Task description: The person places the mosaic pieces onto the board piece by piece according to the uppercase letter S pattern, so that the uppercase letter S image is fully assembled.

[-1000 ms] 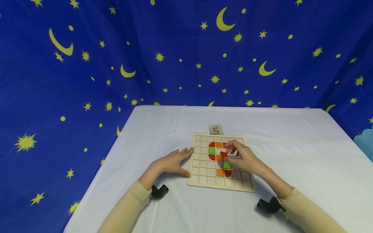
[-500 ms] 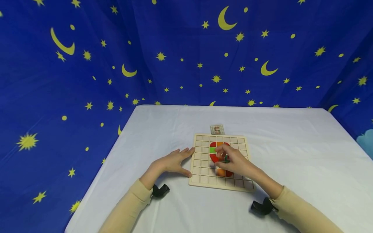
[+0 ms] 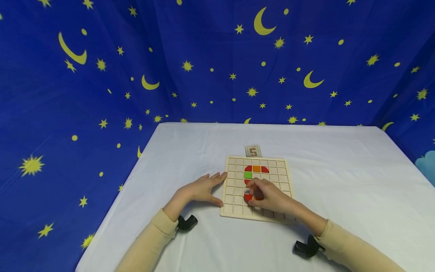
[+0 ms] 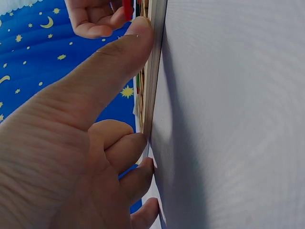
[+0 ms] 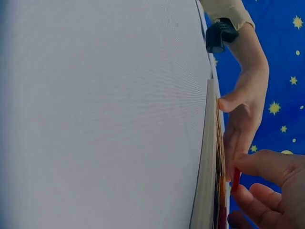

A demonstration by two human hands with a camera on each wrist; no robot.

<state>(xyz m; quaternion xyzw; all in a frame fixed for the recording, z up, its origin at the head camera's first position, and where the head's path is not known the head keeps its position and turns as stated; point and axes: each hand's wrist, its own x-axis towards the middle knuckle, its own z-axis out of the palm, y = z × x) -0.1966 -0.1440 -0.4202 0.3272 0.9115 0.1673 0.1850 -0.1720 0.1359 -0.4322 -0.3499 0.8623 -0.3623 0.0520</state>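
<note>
A wooden grid board [image 3: 229, 199] lies on the white-covered table. My left hand [image 3: 200, 190] rests along its left side, fingers spread and touching the edge. Over the board's lower middle, my right hand [image 3: 273, 197] pinches a red rounded piece [image 3: 247, 198] between thumb and fingertips. The right wrist view has this red piece [image 5: 236, 179] held slightly off the board's face. Set in the grid are an orange square [image 3: 256, 169], a green square [image 3: 248, 175] and several red rounded pieces, including one at the top right [image 3: 264, 169]. My right hand covers the lower pieces.
A small card [image 3: 253, 151] printed with an S-like shape on a grid lies just behind the board. A blue curtain [image 3: 204, 49] with yellow moons and stars surrounds the white tabletop [image 3: 190, 147]. Black wrist cameras sit under both forearms.
My right hand has carried the red piece left and toward me, from the board's middle to its lower left cells. The left hand stays at the board's edge.
</note>
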